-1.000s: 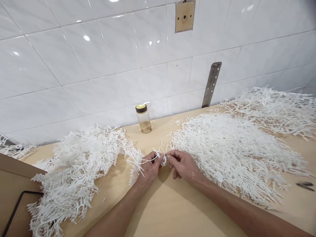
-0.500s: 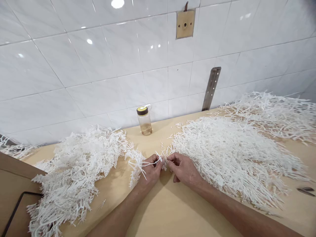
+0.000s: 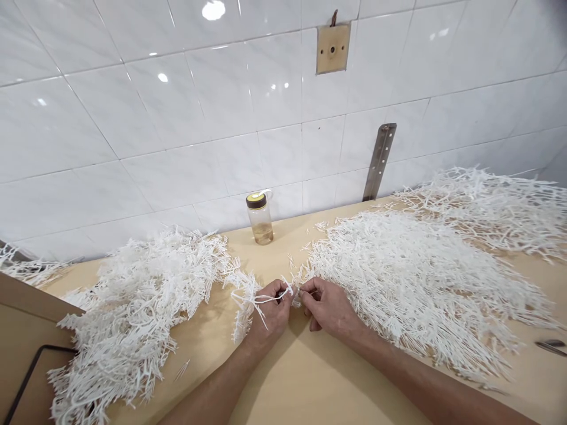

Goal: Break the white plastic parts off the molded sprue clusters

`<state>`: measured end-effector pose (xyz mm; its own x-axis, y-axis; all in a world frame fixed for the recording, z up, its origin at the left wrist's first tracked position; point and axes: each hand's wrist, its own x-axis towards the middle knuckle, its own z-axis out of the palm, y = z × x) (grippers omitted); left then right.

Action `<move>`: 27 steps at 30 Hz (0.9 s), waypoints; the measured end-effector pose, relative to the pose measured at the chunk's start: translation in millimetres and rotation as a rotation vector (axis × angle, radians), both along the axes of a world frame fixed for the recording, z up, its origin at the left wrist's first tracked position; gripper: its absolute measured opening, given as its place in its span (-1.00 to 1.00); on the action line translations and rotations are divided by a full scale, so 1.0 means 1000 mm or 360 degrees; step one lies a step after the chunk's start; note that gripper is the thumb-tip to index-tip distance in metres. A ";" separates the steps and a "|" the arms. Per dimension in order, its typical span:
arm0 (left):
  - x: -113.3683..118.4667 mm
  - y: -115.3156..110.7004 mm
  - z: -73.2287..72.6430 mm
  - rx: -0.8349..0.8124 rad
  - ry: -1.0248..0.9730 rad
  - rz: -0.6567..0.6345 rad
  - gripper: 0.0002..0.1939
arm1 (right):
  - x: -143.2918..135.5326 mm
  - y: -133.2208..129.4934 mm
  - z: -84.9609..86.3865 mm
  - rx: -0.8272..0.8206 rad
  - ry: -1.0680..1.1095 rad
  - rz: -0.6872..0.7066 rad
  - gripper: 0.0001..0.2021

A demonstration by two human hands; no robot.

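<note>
Compared with a second ago, the left hand, thumb and fingers pinching a white branched piece, shows the loose branches trailing lower; the right hand has its fingertips together just beside, their grip indiscernible to me. Left to right around them: brown panel, white heap, bottle, metal bracket, broad pile crowding the right forearm.

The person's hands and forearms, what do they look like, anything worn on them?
The left hand and right hand wear no gloves. Both forearms show no sleeves, watch or bracelet. No ring can be made out on the fingers.
</note>
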<state>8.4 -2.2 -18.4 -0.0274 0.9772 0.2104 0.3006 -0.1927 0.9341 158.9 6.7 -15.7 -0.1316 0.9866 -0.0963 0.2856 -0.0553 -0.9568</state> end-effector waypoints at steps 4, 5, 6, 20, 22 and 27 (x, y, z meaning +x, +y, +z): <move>0.000 0.000 0.000 -0.0032 -0.0061 0.0062 -0.65 | -0.003 0.002 -0.002 0.0006 -0.0037 0.0010 -0.92; 0.000 0.000 -0.001 -0.0051 -0.0074 0.0080 -0.65 | -0.004 0.002 -0.003 0.0004 -0.0043 0.0008 -0.94; -0.001 0.000 -0.001 -0.0072 -0.0091 0.0106 -0.66 | -0.004 0.002 -0.003 0.0005 -0.0047 -0.0004 -0.95; -0.007 0.004 -0.004 -0.0159 -0.0170 0.0119 -0.63 | 0.002 0.001 0.006 -0.0052 0.0193 -0.0126 -0.91; -0.007 0.003 -0.001 -0.0152 -0.0148 0.0114 -0.63 | 0.005 0.003 0.006 0.0025 0.0206 -0.0133 -0.89; -0.003 -0.001 0.009 -0.0167 -0.0056 0.0079 -0.64 | 0.011 0.006 0.005 0.0293 0.0047 -0.0119 -0.79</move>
<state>5.8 -3.3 -9.8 -0.0817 0.9911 0.1049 0.2738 -0.0789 0.9585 169.8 12.3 -11.1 -0.0576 0.9943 0.0893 0.2586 0.1013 -0.9607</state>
